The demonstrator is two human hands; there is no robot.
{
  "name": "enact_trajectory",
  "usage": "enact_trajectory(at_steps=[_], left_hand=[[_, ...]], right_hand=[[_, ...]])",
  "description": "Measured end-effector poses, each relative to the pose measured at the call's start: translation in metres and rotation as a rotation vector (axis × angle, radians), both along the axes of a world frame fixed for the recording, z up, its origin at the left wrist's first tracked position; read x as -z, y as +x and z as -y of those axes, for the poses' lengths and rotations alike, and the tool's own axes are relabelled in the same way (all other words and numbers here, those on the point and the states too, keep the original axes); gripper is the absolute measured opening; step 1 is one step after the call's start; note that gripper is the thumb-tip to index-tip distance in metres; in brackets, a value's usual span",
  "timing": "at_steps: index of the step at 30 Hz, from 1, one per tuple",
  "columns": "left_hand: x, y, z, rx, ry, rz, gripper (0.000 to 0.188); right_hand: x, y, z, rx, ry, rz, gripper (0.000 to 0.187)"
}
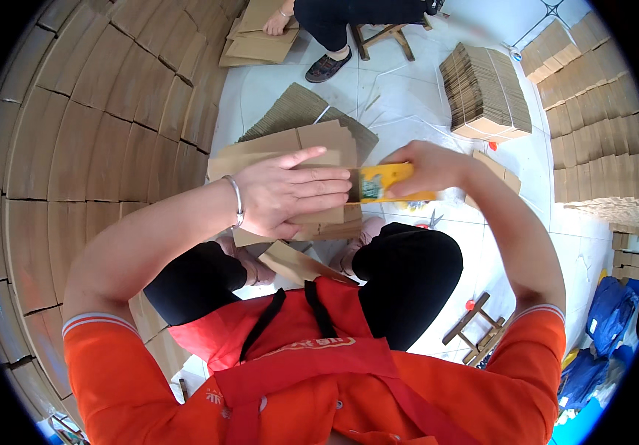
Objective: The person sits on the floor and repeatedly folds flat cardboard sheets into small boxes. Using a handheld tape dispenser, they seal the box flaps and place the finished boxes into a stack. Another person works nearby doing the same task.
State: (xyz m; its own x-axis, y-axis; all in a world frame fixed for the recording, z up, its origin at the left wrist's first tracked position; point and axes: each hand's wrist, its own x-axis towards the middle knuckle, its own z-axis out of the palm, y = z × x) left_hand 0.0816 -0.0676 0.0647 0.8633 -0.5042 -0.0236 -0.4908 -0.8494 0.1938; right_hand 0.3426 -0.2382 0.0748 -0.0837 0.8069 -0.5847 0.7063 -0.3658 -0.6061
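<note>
The right grip [432,169] holds a labelled yellow tool [387,182], the left grip [278,194] flat on brown cardboard [328,136].

Flat brown cardboard [336,148] is stacked at mid-frame; at its right edge a yellow tool [379,180] is held sideways.

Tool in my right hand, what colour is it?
Mostly yellow; the handheld tool shows best in the head view.

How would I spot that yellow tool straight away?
Find the cardboard stack under the person's left hand. At its right side, the right hand grips the yellow tool. Its bright yellow body stands out against the plain brown stack.
</note>
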Motion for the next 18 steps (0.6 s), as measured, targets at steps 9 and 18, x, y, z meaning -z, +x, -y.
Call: enact_trajectory(at_steps=[9, 18], left_hand=[[0.017, 0.050, 0.037, 0.036, 0.055, 0.005, 0.044], [-0.008, 0.043, 0.051, -0.069, 0.418, -0.262, 0.060]], right_hand=[[-0.026, -0.067, 0.011, 0.013, 0.165, 0.445, 0.045], [-0.009, -0.094, 0.028, 0.215, 0.240, 0.524, 0.046]])
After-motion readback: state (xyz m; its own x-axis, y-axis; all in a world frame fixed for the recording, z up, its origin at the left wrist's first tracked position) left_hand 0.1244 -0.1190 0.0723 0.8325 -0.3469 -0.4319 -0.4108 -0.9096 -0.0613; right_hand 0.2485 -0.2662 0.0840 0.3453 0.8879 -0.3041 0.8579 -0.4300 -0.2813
